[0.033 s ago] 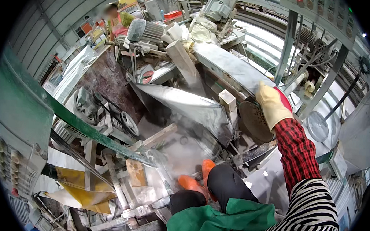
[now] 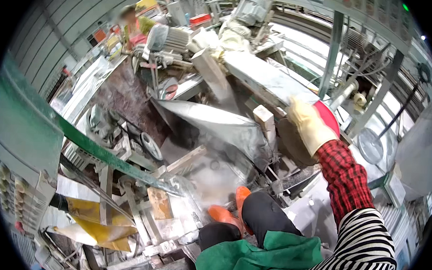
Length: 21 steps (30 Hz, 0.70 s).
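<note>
My right hand [image 2: 307, 125], in a cream rubber glove, reaches over the near end of a long pale grey slab [image 2: 269, 75]. Its fingertips are at the slab's edge and smeared by motion, so I cannot tell how they are bent or whether they grip it. Just right of the glove shows a red rounded thing [image 2: 329, 118], partly covered by the hand. Below the glove hangs a dark brown round disc [image 2: 291, 145]. A red and black checked sleeve covers my right forearm. My left hand is out of view.
A bent metal sheet [image 2: 217, 119] and a wooden post [image 2: 265, 119] stand ahead of my legs. A green beam [image 2: 101, 152] crosses on the left. Motors [image 2: 251, 8] and a button panel [image 2: 376, 16] sit farther off. Another person [image 2: 133, 28] is at the far left.
My right hand has shifted a little to the left along the slab's end. More of the red rounded thing now shows beside the glove.
</note>
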Tool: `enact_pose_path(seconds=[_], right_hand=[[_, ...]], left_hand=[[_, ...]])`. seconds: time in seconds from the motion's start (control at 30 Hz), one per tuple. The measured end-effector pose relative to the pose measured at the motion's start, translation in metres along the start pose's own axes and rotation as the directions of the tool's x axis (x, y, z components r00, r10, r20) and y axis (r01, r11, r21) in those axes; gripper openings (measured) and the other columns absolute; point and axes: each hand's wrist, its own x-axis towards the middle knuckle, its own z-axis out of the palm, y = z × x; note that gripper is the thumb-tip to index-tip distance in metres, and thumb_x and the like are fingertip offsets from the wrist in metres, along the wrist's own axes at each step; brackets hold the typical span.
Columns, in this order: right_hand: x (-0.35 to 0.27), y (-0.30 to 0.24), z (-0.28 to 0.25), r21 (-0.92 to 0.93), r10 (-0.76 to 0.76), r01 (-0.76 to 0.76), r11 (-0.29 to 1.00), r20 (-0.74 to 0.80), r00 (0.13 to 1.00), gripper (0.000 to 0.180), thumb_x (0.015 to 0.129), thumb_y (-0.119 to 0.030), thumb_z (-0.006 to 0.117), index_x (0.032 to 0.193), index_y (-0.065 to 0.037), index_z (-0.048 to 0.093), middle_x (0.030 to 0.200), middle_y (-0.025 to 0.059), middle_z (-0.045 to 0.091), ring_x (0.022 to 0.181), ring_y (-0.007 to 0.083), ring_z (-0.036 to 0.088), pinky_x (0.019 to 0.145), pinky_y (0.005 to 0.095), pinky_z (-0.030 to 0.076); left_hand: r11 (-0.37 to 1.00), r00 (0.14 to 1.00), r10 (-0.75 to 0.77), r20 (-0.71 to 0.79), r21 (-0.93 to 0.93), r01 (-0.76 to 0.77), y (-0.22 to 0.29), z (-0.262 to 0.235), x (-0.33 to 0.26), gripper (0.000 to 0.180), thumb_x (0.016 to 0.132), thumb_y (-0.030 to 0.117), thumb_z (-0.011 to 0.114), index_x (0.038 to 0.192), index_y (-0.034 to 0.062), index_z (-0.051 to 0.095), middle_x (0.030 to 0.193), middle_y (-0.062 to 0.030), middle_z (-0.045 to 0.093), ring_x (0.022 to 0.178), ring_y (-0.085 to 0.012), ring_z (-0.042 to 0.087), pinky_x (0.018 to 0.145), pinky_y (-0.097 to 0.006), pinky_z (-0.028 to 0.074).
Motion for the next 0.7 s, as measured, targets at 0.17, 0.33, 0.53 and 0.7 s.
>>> enact_pose_path(seconds=[0.17,0.33,0.53,0.7], right_hand=[[-0.083,-0.133,0.089,0.602,-0.38,0.234,0.764,0.126,0.916,0.05,0.094,-0.029,0.067,0.139,-0.01,0.061,0.126,0.0166,0.069,0.113,0.031,0.067,0.1,0.0384,0.053],[-0.201,-0.285,0.141,0.955,-0.635,-0.001,0.298,0.199,0.746,0.044,0.09,-0.018,0.067,0.134,-0.013,0.066,0.097,0.0149,0.075,0.074,0.0238,0.071,0.065,0.0343,0.058],[-0.345,-0.388,0.117,0.827,-0.806,-0.218,0.519,0.558,0.198,0.055,0.097,-0.019,0.064,0.15,-0.01,0.051,0.119,0.0106,0.069,0.078,0.0145,0.067,0.061,0.0316,0.057],[-0.393,-0.392,0.117,0.948,-0.931,-0.31,0.064,0.169,0.325,0.058,0.094,-0.028,0.061,0.143,0.0,0.048,0.11,0.014,0.067,0.106,0.0258,0.063,0.091,0.0377,0.048]], left_hand=[[0.994,0.999,-0.023,0.024,-0.107,0.025,-0.001,-0.001,-0.005,0.047,0.099,0.031,0.066,0.132,-0.002,0.061,0.126,-0.0275,0.064,0.116,-0.0383,0.062,0.101,-0.045,0.051],[0.963,1.0,-0.015,0.026,-0.267,0.022,-0.011,-0.002,-0.015,0.046,0.097,0.025,0.069,0.131,-0.0031,0.061,0.125,-0.0272,0.066,0.118,-0.0367,0.063,0.103,-0.043,0.051],[0.74,0.95,0.301,-0.08,-0.609,-0.285,0.032,-0.044,-0.012,0.049,0.092,0.014,0.072,0.136,-0.004,0.057,0.131,-0.0258,0.062,0.125,-0.0356,0.06,0.107,-0.044,0.05],[0.371,0.717,0.669,-0.196,-0.747,-0.551,0.135,-0.084,0.013,0.068,0.087,0.019,0.069,0.149,-0.0012,0.048,0.149,-0.0242,0.051,0.141,-0.0384,0.046,0.119,-0.051,0.033]])
